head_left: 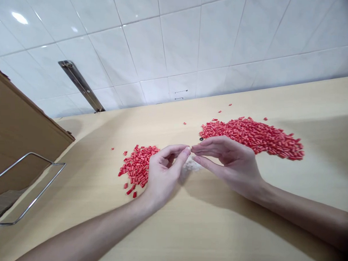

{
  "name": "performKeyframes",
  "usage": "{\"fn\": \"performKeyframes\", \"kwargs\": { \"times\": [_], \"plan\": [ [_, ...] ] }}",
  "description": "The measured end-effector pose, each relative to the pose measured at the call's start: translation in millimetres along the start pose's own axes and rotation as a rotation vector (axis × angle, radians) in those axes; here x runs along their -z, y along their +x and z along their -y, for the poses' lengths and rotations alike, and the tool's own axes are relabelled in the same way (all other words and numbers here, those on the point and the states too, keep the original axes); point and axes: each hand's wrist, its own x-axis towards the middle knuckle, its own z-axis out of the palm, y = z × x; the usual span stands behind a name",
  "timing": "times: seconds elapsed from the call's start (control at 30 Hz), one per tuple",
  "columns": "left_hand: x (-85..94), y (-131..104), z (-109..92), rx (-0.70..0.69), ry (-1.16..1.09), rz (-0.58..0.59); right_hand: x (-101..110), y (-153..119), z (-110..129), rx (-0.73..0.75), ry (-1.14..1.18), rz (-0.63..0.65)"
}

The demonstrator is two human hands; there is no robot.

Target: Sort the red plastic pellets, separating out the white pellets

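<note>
My left hand [167, 164] is closed in a pinch, thumb against forefinger. A small whitish piece [188, 148] shows at its fingertips, too small to name. Facing it, my right hand [232, 163] has its fingers stretched out, with a gap between them and the thumb. Its fingertips come close to the left ones; whether they touch the piece I cannot tell. Below the fingertips lies a little heap of clear whitish pieces [192, 164] on the table. A pile of short red tube-like pieces [138, 163] is beside my left hand, partly covered by it.
A larger pile of slender red pieces [256, 135] spreads behind my right hand, near a small black ring [201, 139]. A cardboard box [22, 129] and a bent metal wire frame [43, 194] stand at left. Along the back of the table [170, 229] runs a tiled wall [180, 39] with a metal bar [81, 85].
</note>
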Motion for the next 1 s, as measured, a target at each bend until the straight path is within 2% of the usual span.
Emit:
{"fn": "performKeyframes", "kwargs": {
  "times": [0.07, 0.17, 0.33, 0.53, 0.67, 0.77, 0.9, 1.0],
  "plan": [
    [1.1, 1.4, 2.1, 0.027, -0.008, -0.048, 0.5, -0.7, -1.6, 0.114, -0.238, 0.006],
    [2.9, 3.4, 4.9, 0.073, -0.021, -0.090, 1.3, -3.1, -6.4, 0.221, -0.517, 0.108],
    [4.5, 5.1, 5.6, 0.074, 0.026, -0.102, 1.7, -6.3, -14.6, 0.303, -0.683, 0.234],
    [4.1, 4.6, 5.5, 0.046, 0.024, -0.089, 2.9, -3.7, -14.9, 0.312, -0.641, 0.286],
    [4.0, 4.1, 5.9, 0.028, 0.015, -0.083, 3.1, -2.1, -12.5, 0.273, -0.537, 0.223],
    [3.4, 4.6, 5.5, 0.034, 0.012, -0.075, 3.3, -1.0, -10.8, 0.150, -0.413, 0.149],
    [2.2, 5.0, 4.2, 0.056, -0.002, -0.069, 3.9, 0.3, -11.0, -0.076, -0.147, 0.113],
    [1.9, 4.5, 3.3, 0.058, -0.006, -0.061, 3.6, 0.8, -12.3, -0.163, -0.011, 0.095]
  ]
}}
